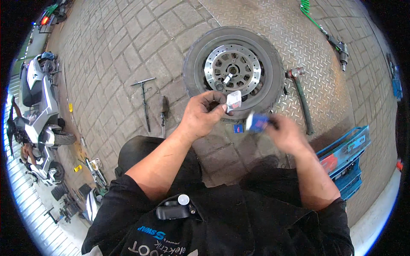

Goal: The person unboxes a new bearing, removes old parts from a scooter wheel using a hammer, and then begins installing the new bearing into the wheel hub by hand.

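Observation:
Over the near edge of a tyred wheel (273,51), my left hand (203,113) pinches a small white packet (234,101) between thumb and fingers. To its right, my right hand (290,134) grips a small blue-and-white box (257,122); motion smears both the box and the fingers. On the ground between my hands, a small blue card or box flap (238,128) lies by the tyre. The wheel rests flat, its drilled brake disc (209,68) facing up. A shiny metal cylinder (227,79) and a dark ring (219,85) lie on its middle.
Left of the wheel lie a T-handle wrench (145,102) and a screwdriver (164,111). A hammer (302,100) is to the right, near a blue toolbox (348,158). An air tool (340,51) with green hose lies far right. Scooters (40,123) stand far left.

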The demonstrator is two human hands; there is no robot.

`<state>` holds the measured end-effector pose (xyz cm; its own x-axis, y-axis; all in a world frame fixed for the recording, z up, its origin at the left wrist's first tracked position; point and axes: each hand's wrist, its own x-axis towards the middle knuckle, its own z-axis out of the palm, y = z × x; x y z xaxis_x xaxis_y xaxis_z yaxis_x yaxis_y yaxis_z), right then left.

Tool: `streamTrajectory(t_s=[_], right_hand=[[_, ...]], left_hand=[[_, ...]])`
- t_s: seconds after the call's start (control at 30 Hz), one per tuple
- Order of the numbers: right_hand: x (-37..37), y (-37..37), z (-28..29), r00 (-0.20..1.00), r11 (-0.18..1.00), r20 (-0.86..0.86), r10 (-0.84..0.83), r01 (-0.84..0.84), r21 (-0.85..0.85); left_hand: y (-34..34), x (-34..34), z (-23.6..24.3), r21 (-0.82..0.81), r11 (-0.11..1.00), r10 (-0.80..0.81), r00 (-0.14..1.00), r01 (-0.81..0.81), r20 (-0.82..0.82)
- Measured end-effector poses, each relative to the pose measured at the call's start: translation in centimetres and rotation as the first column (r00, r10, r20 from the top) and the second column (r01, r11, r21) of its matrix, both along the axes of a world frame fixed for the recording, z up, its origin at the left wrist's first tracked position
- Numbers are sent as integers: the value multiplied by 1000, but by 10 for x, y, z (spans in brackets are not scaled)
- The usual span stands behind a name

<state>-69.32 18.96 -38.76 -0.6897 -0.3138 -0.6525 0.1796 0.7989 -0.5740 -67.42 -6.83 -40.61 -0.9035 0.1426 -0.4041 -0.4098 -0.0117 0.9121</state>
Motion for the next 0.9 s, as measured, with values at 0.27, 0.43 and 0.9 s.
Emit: streamTrajectory(t_s=[0.27,0.43,0.9], right_hand=[[19,-14,-12,996,923,-64,63,-83,-376],[25,-18,0,990,930,-117,76,-112,-350],[26,-16,4,999,918,41,26,-8,-397]], left_hand=[[-1,3,8,-55,992,-112,994,112,19],[5,8,4,-24,886,-459,883,463,101],[22,22,13,-72,875,-482,875,479,-46]])
